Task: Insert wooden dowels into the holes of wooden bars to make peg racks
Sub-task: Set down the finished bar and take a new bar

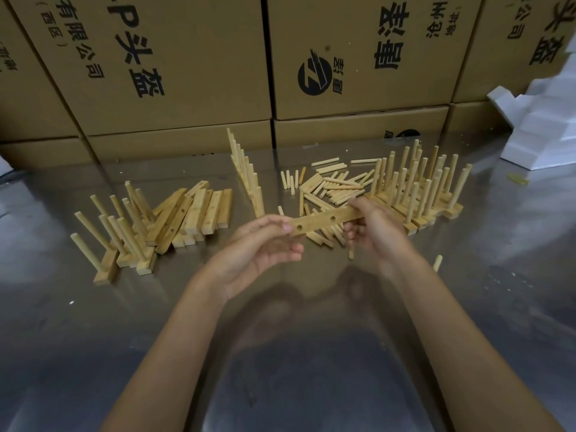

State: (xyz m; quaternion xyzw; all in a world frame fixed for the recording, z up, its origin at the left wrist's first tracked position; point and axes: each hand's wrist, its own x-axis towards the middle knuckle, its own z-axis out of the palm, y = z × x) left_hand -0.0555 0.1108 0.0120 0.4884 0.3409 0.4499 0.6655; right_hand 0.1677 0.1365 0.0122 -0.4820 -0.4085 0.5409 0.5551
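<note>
Two hands hold one wooden bar [324, 219].
Left hand [261, 244] and right hand [371, 226] each grasp an end above loose dowels [330, 185].

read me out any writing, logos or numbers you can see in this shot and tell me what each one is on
"P头盔", rotated, on the left cardboard box.
"有限公司", rotated, with small "(西区)" beside it, same box.
Round black logo with small characters I cannot read surely, on the middle cardboard box.
Large black characters on that box, rotated, not surely readable.
"头盔" and "公司", cut off, on the right cardboard box.
None on the wooden bar, pegs or table.
</note>
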